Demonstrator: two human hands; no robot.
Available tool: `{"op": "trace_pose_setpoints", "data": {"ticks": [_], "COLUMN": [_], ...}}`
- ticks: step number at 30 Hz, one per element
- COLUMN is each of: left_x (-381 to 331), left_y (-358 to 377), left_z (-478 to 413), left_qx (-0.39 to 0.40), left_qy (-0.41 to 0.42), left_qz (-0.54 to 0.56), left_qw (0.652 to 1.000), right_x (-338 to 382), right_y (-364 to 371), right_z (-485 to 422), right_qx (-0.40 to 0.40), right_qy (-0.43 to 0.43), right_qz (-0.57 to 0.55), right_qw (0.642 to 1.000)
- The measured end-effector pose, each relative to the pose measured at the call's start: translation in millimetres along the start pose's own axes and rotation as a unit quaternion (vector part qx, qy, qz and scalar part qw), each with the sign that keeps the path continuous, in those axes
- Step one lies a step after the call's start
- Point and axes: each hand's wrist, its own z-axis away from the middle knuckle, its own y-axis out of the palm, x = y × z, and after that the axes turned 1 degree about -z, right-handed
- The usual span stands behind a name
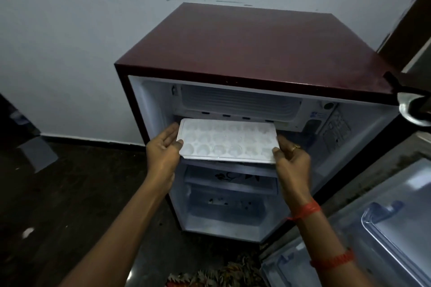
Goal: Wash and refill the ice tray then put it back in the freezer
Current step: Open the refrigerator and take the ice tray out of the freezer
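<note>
Ice tray (pixel 227 141) is held level at the freezer compartment (pixel 240 102) mouth of the maroon refrigerator (pixel 245 46). The left hand (pixel 163 151) pinches its left end, fingers (pixel 170 134) nearly straight, thumb on top; the right hand (pixel 291 155) grips the right end. To the refrigerator's right, its door (pixel 373 228) stands open.

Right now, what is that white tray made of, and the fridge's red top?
The ice tray looks like matte white plastic: thin, moulded round cups. The fridge top seems painted metal, dark red with faint sheen, though unsure.
</note>
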Motion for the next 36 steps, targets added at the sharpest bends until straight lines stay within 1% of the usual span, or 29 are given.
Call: {"op": "trace_pose_setpoints", "data": {"ticks": [12,23,31,36], "left_x": [9.6,16.9,25.4,32.5], "left_y": [-65.3,-142.0,-206.5,-244.9], "left_z": [77.3,159.6,225.0,283.2], "left_qx": [-0.096,-0.192,-0.278,-0.344], "left_qy": [-0.033,-0.056,-0.06,-0.062], "left_qz": [0.048,0.058,0.074,0.089], "left_qw": [0.994,0.978,0.956,0.933], "right_x": [-1.6,-10.4,-17.3,-22.9], "right_y": [2.1,22.1,44.8,53.0], "right_z": [60.6,128.4,193.5,242.2], "right_qx": [0.101,0.2,0.282,0.34], "right_qy": [0.013,0.043,0.053,0.069], "right_qz": [-0.05,-0.051,-0.042,-0.026], "right_qw": [0.994,0.977,0.957,0.938]}}
